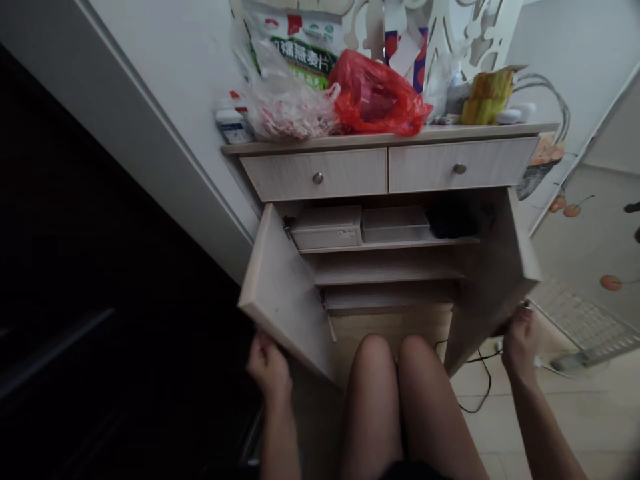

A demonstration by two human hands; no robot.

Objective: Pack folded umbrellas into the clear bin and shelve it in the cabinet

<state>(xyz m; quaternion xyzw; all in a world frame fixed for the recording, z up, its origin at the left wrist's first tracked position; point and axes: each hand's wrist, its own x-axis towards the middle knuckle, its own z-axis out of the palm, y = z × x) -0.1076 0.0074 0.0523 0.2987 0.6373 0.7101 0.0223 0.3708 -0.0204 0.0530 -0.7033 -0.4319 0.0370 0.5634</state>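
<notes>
Left hand (267,365) curled, right hand (520,340) curled (both low)

Component count, as visible: two bare hands (269,365); two flat, pale wood-grain cabinet doors (283,290); two rectangular pale wood-grain drawers (314,175); two round metal drawer knobs (317,178); two rectangular grey plastic storage boxes (326,228); one crumpled red plastic bag (375,93); one translucent plastic bag (290,110); one printed green-and-white foil packet (300,47); one small white cylindrical container (233,127); one thin black electrical cable (480,380).
</notes>
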